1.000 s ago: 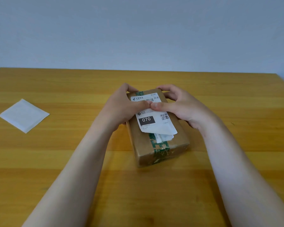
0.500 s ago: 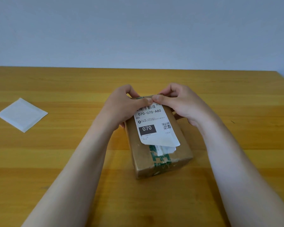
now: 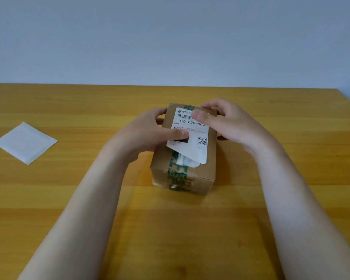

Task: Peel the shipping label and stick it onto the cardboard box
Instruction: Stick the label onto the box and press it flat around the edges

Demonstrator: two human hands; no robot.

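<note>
Cardboard box [image 3: 192, 174] sitting mid-table [image 3: 291, 199], nearer far edge, green tape running along top & down near face

Shipping label [image 3: 192, 136] lying on box top, far part flat, near-left edge appearing slightly lifted over crumpled white scrap

L hand [image 3: 148, 136] gripping box's left side, thumb pressing on label's left edge, fingers curling behind box

R hand [image 3: 228, 122] holding far-right corner of box, thumb pressing on label's top by barcode

White backing sheet [image 3: 25, 142] lying flat nr table's left edge, well apart from box
</note>
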